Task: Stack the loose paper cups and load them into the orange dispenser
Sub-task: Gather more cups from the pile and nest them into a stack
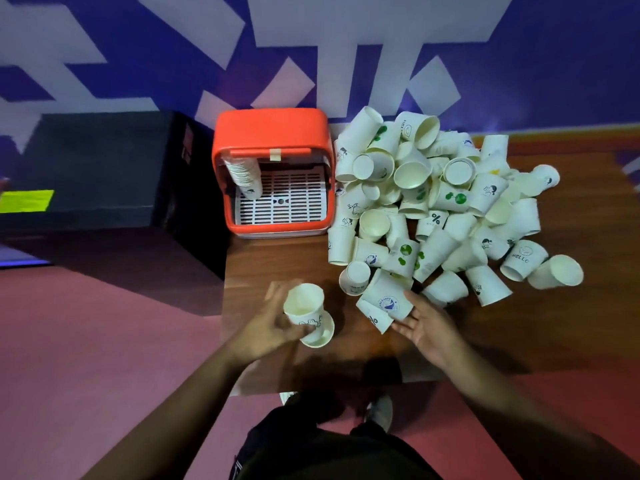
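Observation:
A big heap of loose white paper cups [433, 202] covers the right half of the wooden table [277, 258]. The orange dispenser [273, 140] stands at the table's back left, with a stack of cups [244, 176] hanging in its left slot over a white grate. My left hand [266, 327] grips an upright paper cup [304, 306], and a second cup [320, 332] lies just beneath it. My right hand [426, 327] is spread, fingers touching a cup with a blue print [388, 299] at the heap's near edge.
A black box [104, 171] with a yellow label stands left of the table, against the purple and white wall. Pink floor lies around the table. My shoes [379, 410] show below the table's front edge.

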